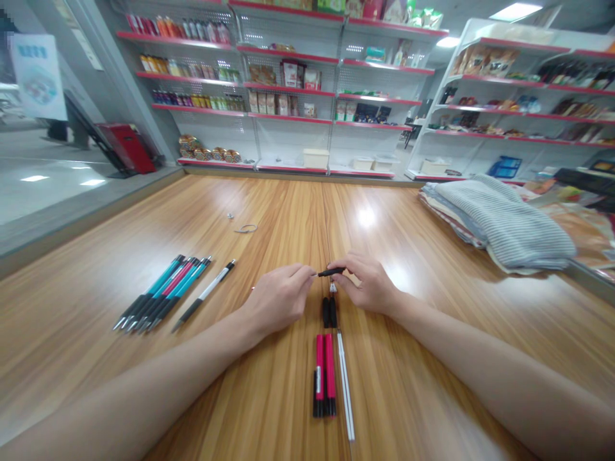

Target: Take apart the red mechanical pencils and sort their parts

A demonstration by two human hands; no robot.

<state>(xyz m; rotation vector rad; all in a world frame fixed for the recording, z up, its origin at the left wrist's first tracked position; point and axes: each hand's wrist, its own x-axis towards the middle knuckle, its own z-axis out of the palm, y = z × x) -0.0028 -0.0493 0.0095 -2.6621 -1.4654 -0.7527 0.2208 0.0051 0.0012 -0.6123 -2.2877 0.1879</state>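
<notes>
Both my hands meet over the middle of the wooden table (408,256). My left hand (281,298) and my right hand (368,282) pinch the two ends of a small black pen part (331,272) held level just above the table. Under it lie a tiny pale piece (332,288) and two short black pieces (329,312). Nearer me lie two red pen barrels (325,374) and a thin white refill tube (345,384).
Several assembled teal and red pens (161,293) lie in a row at the left, with a white-and-black pen (205,294) beside them. A small ring and spring (245,228) lie farther back. Folded cloths (504,221) sit at the right. Store shelves (288,89) stand behind.
</notes>
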